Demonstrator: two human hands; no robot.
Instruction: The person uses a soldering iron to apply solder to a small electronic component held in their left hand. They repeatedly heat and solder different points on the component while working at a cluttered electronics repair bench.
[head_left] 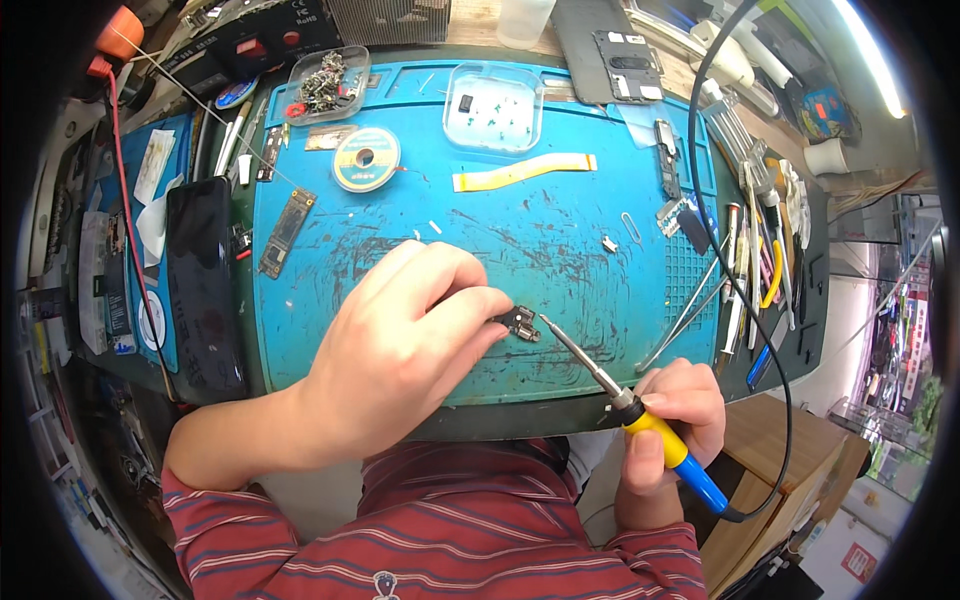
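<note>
Two bare hands share the work: the left hand (400, 330) has thumb and forefinger pinched on one small black component with metal parts (520, 323), while the right hand (683, 415) closes its fingers pen-fashion round one yellow-and-blue-handled soldering iron (632, 412). The component sits over the scratched blue work mat (580, 260), near its front edge — whether it touches the mat cannot be told — and the iron's tip points at it from just beside its right end.

Two clear plastic tubs stand at the back of the desk (460, 427). The left tub (364, 80) holds a heap of tangled small metal parts, too jumbled to count; the right tub (470, 85) holds one black squarish chip (465, 103) and a scatter of tiny dark-green bits (505, 112).

Between the tubs and the hands lie one round cream-and-teal spool (345, 165), one flat yellow ribbon cable (525, 172) and, farther left, one narrow brownish circuit board (287, 232). One glossy black phone-shaped slab (205, 290) rests left of the mat.
</note>
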